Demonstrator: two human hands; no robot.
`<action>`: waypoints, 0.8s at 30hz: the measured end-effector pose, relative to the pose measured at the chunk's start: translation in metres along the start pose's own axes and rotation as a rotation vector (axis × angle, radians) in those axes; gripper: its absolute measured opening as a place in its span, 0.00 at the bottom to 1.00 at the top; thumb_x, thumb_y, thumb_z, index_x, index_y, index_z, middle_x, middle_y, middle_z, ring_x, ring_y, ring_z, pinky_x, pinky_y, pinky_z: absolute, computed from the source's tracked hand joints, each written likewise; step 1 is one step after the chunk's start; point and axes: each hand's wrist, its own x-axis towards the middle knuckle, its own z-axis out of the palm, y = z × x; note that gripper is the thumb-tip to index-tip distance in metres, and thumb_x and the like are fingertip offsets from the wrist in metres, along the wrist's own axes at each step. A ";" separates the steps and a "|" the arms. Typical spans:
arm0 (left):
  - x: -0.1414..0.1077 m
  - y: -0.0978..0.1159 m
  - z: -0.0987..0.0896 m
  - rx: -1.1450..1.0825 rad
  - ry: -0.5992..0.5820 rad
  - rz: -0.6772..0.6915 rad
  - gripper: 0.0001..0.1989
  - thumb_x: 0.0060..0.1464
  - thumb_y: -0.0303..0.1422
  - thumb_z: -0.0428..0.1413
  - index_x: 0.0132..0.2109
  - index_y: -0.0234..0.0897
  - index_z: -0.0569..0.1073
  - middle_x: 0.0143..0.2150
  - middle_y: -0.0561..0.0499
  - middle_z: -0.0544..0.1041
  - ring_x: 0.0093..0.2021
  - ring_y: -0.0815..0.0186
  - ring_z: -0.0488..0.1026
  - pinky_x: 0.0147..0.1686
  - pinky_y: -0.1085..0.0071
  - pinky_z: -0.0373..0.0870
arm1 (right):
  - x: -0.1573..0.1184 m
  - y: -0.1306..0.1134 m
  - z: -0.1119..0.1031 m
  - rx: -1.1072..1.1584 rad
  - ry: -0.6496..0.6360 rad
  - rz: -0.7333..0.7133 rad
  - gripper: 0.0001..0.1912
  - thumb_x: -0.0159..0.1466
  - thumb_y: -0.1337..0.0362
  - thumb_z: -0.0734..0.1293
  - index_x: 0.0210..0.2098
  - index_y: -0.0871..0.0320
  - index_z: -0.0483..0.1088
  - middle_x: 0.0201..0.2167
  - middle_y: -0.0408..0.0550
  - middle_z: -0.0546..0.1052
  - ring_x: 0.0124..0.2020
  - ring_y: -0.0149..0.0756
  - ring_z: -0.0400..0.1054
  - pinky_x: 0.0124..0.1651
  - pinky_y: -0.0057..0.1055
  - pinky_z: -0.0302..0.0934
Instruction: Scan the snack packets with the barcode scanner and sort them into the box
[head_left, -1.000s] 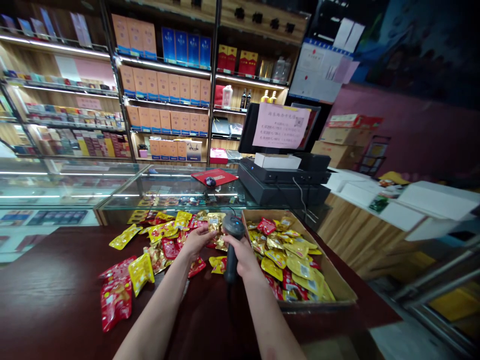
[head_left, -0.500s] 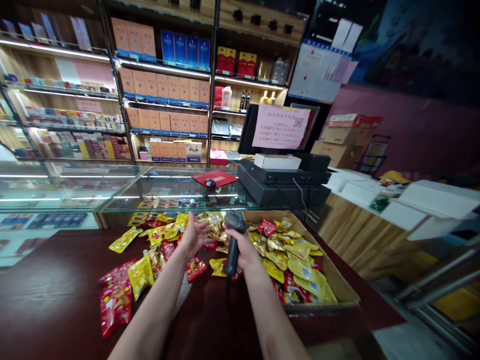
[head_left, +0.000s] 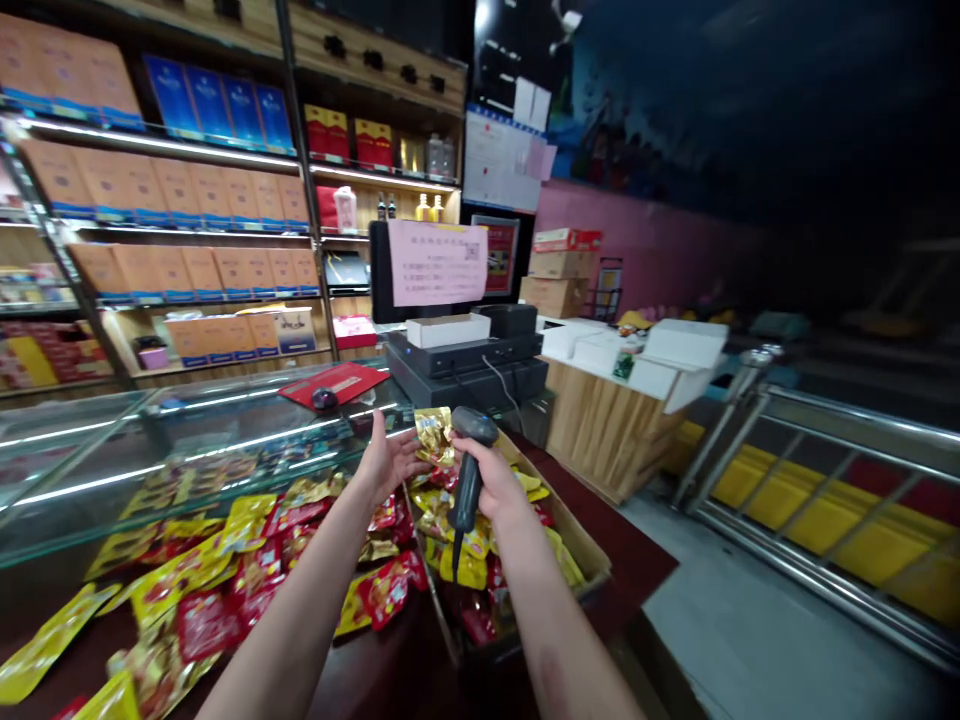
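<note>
My right hand (head_left: 491, 478) is wrapped round the handle of a black handheld scanner (head_left: 468, 490), whose cable hangs down. To its left, my left hand (head_left: 388, 462) has its thumb up and fingers spread. A gold packet (head_left: 435, 434) stands between the two hands, close to the left fingertips; whether either hand grips it cannot be made out. Beneath the right hand is an open cardboard box (head_left: 592, 565) of yellow, gold and red packets. Many loose packets (head_left: 259, 560) lie on the dark table left of the box, partly behind my left forearm.
Beyond the packets is a glass counter (head_left: 180, 440) with a red mat (head_left: 349, 380) and a mouse (head_left: 324, 399). A monitor and black machine (head_left: 457, 357) stand behind. At the right are white boxes (head_left: 679, 360) and a metal railing (head_left: 832, 430).
The view has swung to the right. The scanner and my hands are now over the box's left part, and a gold packet shows between them. The right hand still holds the scanner.
</note>
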 end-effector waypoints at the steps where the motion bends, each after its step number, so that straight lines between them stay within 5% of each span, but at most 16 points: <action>1: 0.011 -0.003 0.007 0.009 -0.023 -0.008 0.47 0.51 0.61 0.34 0.55 0.22 0.66 0.51 0.29 0.71 0.45 0.52 0.74 0.42 0.62 0.70 | 0.004 -0.005 -0.008 0.019 0.017 -0.002 0.15 0.45 0.65 0.71 0.34 0.62 0.75 0.27 0.47 0.77 0.26 0.31 0.69 0.30 0.26 0.63; 4: 0.039 -0.012 0.026 0.033 -0.074 -0.051 0.48 0.50 0.62 0.33 0.56 0.22 0.66 0.52 0.29 0.70 0.48 0.51 0.72 0.46 0.61 0.68 | 0.013 -0.018 -0.032 0.087 0.065 -0.036 0.15 0.43 0.67 0.73 0.32 0.62 0.74 0.29 0.47 0.78 0.30 0.32 0.71 0.32 0.26 0.63; 7: 0.060 -0.021 0.036 0.086 0.031 -0.085 0.49 0.49 0.62 0.31 0.59 0.23 0.62 0.57 0.30 0.67 0.54 0.52 0.67 0.52 0.61 0.62 | 0.018 -0.024 -0.050 0.119 0.108 -0.057 0.16 0.42 0.67 0.73 0.32 0.62 0.74 0.28 0.46 0.78 0.29 0.33 0.71 0.30 0.27 0.63; 12: 0.067 -0.026 0.031 0.144 0.132 -0.092 0.48 0.50 0.62 0.30 0.61 0.26 0.61 0.61 0.33 0.62 0.60 0.53 0.61 0.57 0.62 0.56 | 0.017 -0.027 -0.061 0.138 0.208 -0.040 0.15 0.43 0.67 0.72 0.32 0.63 0.75 0.26 0.46 0.77 0.26 0.31 0.69 0.27 0.26 0.61; 18: 0.040 -0.010 -0.002 0.114 0.187 -0.052 0.48 0.50 0.62 0.32 0.60 0.26 0.63 0.61 0.34 0.62 0.60 0.52 0.60 0.57 0.61 0.56 | 0.009 -0.017 -0.032 0.152 0.145 0.002 0.14 0.42 0.70 0.72 0.31 0.62 0.75 0.29 0.45 0.78 0.28 0.29 0.69 0.29 0.23 0.61; 24: -0.024 0.012 -0.052 0.053 0.306 0.033 0.45 0.51 0.61 0.34 0.57 0.26 0.66 0.57 0.33 0.68 0.57 0.54 0.65 0.54 0.63 0.61 | -0.009 0.017 0.021 0.122 -0.014 0.131 0.13 0.44 0.69 0.72 0.32 0.62 0.75 0.26 0.44 0.76 0.25 0.26 0.67 0.30 0.23 0.61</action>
